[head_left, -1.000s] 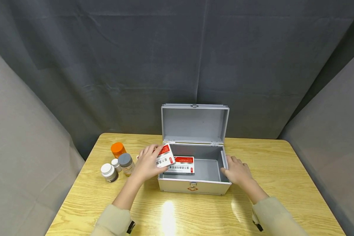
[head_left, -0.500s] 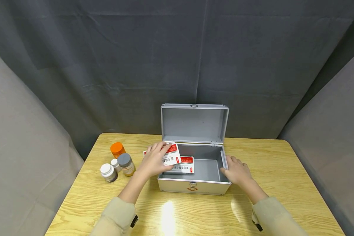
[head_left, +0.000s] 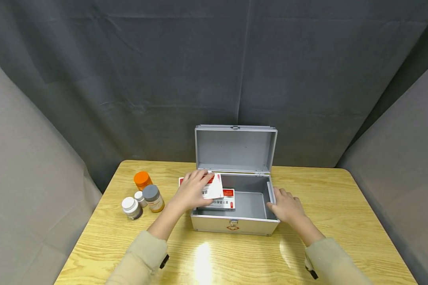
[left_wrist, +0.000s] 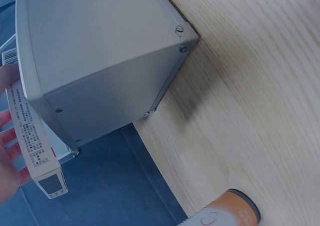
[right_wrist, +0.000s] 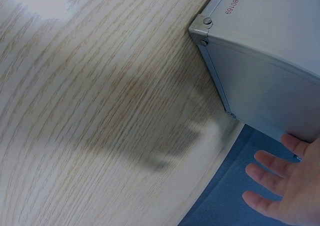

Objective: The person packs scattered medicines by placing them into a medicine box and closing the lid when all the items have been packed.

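A silver first-aid case [head_left: 214,225] stands on the table with its lid [head_left: 235,148] raised. Over its left end, my left hand [head_left: 189,192] grips a red and white medicine box [head_left: 214,191], thumb in front and fingers behind. In the left wrist view, the side of that medicine box [left_wrist: 31,131] shows at the case rim, fingers along it. Another medicine box [head_left: 227,202] lies inside the case, partly covered by the held one. At the right wall my right hand [head_left: 289,208] holds the rim with the thumb over it; the other fingers [right_wrist: 272,163] stay outside, mostly spread.
Left of the case stand several bottles: one orange-capped [head_left: 142,179], one grey-capped [head_left: 152,198], a small white-capped one [head_left: 140,197] and a larger white-capped one [head_left: 131,208]. A dark curtain [head_left: 146,79] hangs behind the wooden table [head_left: 324,194].
My left hand has moved right with the medicine box, bringing it further over the case and covering more of the box inside. The right hand has stayed at the rim.
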A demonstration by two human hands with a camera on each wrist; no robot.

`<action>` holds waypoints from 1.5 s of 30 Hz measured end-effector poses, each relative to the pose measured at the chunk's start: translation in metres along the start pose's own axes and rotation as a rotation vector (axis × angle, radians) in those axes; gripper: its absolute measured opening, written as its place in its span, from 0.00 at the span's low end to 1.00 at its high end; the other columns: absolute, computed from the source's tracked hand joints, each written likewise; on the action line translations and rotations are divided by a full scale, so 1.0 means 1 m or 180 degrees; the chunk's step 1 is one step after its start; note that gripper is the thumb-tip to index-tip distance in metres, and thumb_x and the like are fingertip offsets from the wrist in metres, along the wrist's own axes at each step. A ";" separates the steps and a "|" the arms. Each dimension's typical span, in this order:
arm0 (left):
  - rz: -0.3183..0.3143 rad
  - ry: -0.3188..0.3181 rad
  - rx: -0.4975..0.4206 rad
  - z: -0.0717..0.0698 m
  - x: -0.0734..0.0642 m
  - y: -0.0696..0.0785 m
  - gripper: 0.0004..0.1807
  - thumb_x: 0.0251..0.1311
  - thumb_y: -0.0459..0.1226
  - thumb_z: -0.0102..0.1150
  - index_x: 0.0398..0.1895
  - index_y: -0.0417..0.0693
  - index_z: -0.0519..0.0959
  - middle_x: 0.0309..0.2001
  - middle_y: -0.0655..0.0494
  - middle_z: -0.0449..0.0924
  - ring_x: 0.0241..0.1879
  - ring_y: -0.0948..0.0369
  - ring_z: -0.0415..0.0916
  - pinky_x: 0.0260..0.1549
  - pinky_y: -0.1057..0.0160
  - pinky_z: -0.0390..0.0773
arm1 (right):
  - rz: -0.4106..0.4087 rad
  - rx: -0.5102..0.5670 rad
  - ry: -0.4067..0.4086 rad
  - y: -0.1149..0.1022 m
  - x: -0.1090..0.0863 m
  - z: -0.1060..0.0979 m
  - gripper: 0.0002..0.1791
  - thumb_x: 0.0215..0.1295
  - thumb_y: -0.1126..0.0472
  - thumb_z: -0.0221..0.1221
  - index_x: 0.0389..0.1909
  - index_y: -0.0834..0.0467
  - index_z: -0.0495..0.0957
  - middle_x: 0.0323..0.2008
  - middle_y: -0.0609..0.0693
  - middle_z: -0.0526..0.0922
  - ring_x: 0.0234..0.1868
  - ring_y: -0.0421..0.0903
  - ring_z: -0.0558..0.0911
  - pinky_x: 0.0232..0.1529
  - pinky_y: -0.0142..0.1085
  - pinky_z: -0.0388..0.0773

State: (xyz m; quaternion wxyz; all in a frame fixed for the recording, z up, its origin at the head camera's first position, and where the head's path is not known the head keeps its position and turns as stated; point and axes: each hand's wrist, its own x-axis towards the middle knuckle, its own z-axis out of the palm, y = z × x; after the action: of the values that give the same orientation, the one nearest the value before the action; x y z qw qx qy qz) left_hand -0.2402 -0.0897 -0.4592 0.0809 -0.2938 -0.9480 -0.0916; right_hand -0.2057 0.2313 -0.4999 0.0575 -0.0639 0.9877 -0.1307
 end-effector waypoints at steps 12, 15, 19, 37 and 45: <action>0.0184 -0.0116 0.0073 0.002 0.020 0.009 0.45 0.38 0.56 0.65 0.63 0.52 0.65 0.57 0.55 0.66 0.57 0.56 0.61 0.59 0.52 0.57 | 0.0011 0.0017 0.0037 0.000 0.001 0.000 0.37 0.61 0.47 0.48 0.65 0.66 0.54 0.59 0.70 0.63 0.58 0.69 0.62 0.51 0.66 0.57; 0.0206 -0.0147 0.0096 0.004 0.025 0.012 0.45 0.38 0.57 0.65 0.63 0.52 0.65 0.57 0.55 0.66 0.57 0.57 0.61 0.58 0.53 0.58 | 0.0005 0.0020 0.0044 0.001 0.001 0.000 0.37 0.61 0.47 0.48 0.65 0.66 0.55 0.59 0.70 0.63 0.58 0.69 0.63 0.51 0.66 0.58; 0.0256 -0.0172 0.0051 0.005 0.029 0.017 0.45 0.38 0.57 0.65 0.63 0.52 0.65 0.57 0.55 0.66 0.57 0.56 0.61 0.58 0.52 0.58 | 0.0002 0.0006 0.0036 0.001 0.002 0.002 0.37 0.61 0.47 0.48 0.65 0.66 0.54 0.59 0.70 0.63 0.58 0.69 0.63 0.51 0.66 0.57; 0.0383 -0.0315 0.0152 0.015 0.041 0.028 0.45 0.39 0.59 0.65 0.64 0.56 0.64 0.58 0.56 0.65 0.58 0.57 0.60 0.60 0.50 0.57 | 0.0001 -0.0018 0.0061 0.005 0.004 0.005 0.36 0.60 0.47 0.48 0.64 0.66 0.55 0.58 0.69 0.64 0.57 0.68 0.64 0.49 0.66 0.60; 0.0424 -0.0353 0.0183 0.022 0.043 0.025 0.45 0.39 0.58 0.64 0.64 0.56 0.64 0.59 0.57 0.64 0.59 0.58 0.60 0.60 0.51 0.57 | -0.0020 -0.0010 0.0112 0.004 0.004 0.004 0.35 0.60 0.48 0.49 0.63 0.66 0.57 0.57 0.69 0.66 0.55 0.68 0.66 0.48 0.65 0.61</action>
State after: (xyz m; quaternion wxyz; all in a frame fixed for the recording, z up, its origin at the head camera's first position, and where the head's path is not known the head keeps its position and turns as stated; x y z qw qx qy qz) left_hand -0.2636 -0.0414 -0.4681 0.0427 -0.3585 -0.9316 -0.0424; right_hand -0.2091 0.2334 -0.5051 0.0396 -0.0648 0.9885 -0.1304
